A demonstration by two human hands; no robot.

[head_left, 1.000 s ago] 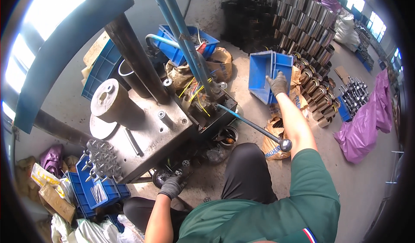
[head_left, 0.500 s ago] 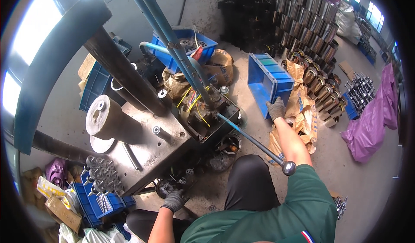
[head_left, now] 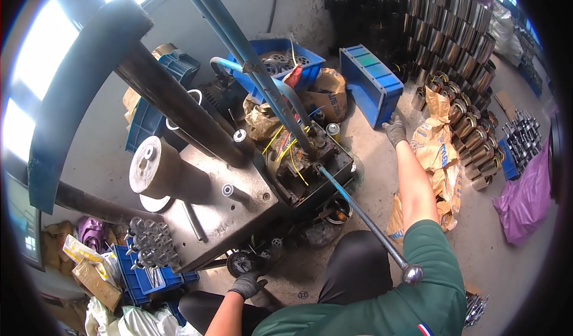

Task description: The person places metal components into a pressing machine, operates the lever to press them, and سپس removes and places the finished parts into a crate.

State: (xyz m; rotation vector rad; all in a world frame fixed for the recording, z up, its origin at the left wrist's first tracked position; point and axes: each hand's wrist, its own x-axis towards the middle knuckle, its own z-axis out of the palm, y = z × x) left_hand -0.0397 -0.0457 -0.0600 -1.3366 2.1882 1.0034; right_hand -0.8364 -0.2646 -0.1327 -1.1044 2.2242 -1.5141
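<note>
Left hand point(head_left: 246, 285), gloved, closed around a dark round part point(head_left: 242, 263) low at the near edge of the grey press machine point(head_left: 239, 210). Right hand point(head_left: 395, 130), gloved, fingers loosely spread and holding nothing, stretched far right over the floor just near the blue crate point(head_left: 370, 82), beside brown paper sacks point(head_left: 439, 148). Long lever point(head_left: 364, 219) between both arms.

You get daylight blown out to white glare at the upper left. Straight edges bend near the black fisheye rim, and the centre stays sharp.
</note>
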